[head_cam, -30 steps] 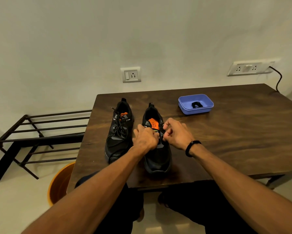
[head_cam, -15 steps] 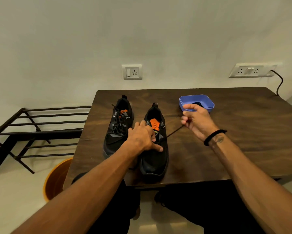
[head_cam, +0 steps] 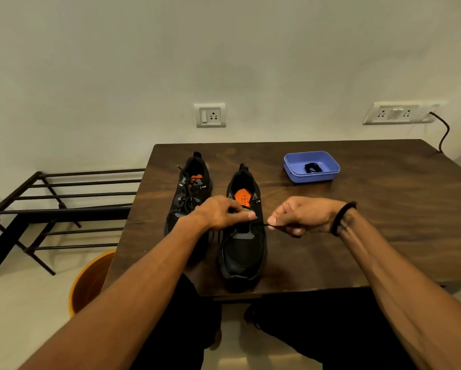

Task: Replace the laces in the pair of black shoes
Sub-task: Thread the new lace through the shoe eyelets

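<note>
Two black shoes stand side by side on the dark wooden table [head_cam: 370,222], toes toward me. The left shoe [head_cam: 189,190] is laced. The right shoe [head_cam: 244,249] shows an orange insole. My left hand [head_cam: 221,213] rests over the right shoe's tongue and eyelets, fingers curled on the shoe, thumb pointing right. My right hand [head_cam: 301,216] sits just right of that shoe and pinches a thin black lace [head_cam: 264,225] that runs from the eyelets to its fingertips. The eyelets under my left hand are hidden.
A blue tray [head_cam: 293,172] holding a coiled black lace [head_cam: 312,167] stands at the table's back. A black metal rack [head_cam: 56,209] is left of the table, an orange bucket [head_cam: 90,284] below its left corner. Wall sockets and a cable sit behind.
My right hand had pulled the lace out far to the right toward the blue tray; it has come back close to the right shoe, still pinching the lace. My left hand stays on the shoe.
</note>
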{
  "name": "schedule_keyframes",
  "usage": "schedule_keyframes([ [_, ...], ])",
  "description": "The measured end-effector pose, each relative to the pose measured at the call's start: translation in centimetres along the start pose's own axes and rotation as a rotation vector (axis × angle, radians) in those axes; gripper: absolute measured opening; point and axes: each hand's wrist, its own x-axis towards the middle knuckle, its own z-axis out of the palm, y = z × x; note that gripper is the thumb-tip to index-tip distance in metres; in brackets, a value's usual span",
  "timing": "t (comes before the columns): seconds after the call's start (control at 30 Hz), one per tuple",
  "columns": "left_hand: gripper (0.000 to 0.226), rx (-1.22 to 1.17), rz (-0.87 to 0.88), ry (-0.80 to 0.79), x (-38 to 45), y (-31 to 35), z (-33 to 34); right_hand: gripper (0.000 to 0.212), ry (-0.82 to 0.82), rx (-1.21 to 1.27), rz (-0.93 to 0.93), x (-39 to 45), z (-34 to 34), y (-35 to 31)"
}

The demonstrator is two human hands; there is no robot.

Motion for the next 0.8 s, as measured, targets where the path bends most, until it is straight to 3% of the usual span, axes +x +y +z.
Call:
schedule_keyframes([
  [0.1, 0.051, -0.120, -0.013, 0.037, -0.6, -0.3, -0.3, 0.016, -0.084, 0.538, -0.221, -0.5, -0.5, 0.5],
  [0.2, 0.064, -0.129, -0.017, 0.041, -1.2, 0.6, -0.5, 0.017, 0.090, 0.926, -0.444, -0.2, -1.8, -0.1],
  [0.3, 0.066, -0.133, -0.033, 0.015, -1.2, 1.6, -0.5, 0.023, 0.271, 1.028, -0.446, 0.4, -1.7, 0.2],
  [0.37, 0.066, -0.137, -0.026, 0.004, -1.2, 1.8, -0.5, 0.029, 0.321, 1.029, -0.439, 0.9, -1.3, 0.6],
  [0.5, 0.058, -0.146, -0.010, -0.018, -1.6, 1.7, -0.5, 0.017, 0.346, 0.998, -0.401, 1.2, -0.6, -0.1],
  [0.57, 0.049, -0.127, 0.002, -0.024, -1.4, 1.3, -0.5, 0.025, 0.359, 0.758, -0.357, 1.2, 0.2, -0.4],
  [0.63, 0.038, -0.136, 0.015, -0.020, -1.0, 0.8, -0.4, 0.030, 0.472, 0.223, -0.278, 1.6, 1.1, -0.1],
  [0.73, 0.044, -0.202, 0.001, -0.036, -0.9, 0.1, -0.7, 0.045, 0.489, -0.467, -0.137, 2.4, 1.9, 0.5],
  [0.8, 0.047, -0.189, -0.010, -0.020, -1.0, -0.1, -0.7, 0.050, 0.447, -0.682, -0.087, 2.6, 2.1, 0.6],
])
